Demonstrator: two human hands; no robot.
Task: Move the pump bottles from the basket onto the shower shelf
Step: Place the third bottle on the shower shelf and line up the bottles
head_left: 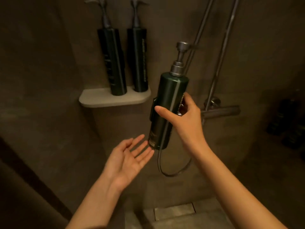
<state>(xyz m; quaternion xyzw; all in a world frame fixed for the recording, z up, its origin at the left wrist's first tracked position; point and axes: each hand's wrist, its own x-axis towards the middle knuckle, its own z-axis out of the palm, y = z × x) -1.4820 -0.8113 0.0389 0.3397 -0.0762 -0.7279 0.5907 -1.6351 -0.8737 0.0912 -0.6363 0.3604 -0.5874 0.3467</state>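
My right hand (184,119) grips a dark green pump bottle (170,96) around its middle, upright and slightly tilted, just right of and below the shower shelf (99,100). My left hand (130,156) is open, palm up, with its fingertips at the bottle's base. Two more dark pump bottles stand side by side on the pale rounded shelf, the left bottle (112,63) and the right bottle (137,60), both against the wall. The basket is not in view.
Metal shower pipes (221,55) run up the wall on the right, with a mixer bar (221,111) and a looped hose (173,171) behind the held bottle. A floor drain (175,212) lies below. Dim dark shapes (290,119) sit at the far right.
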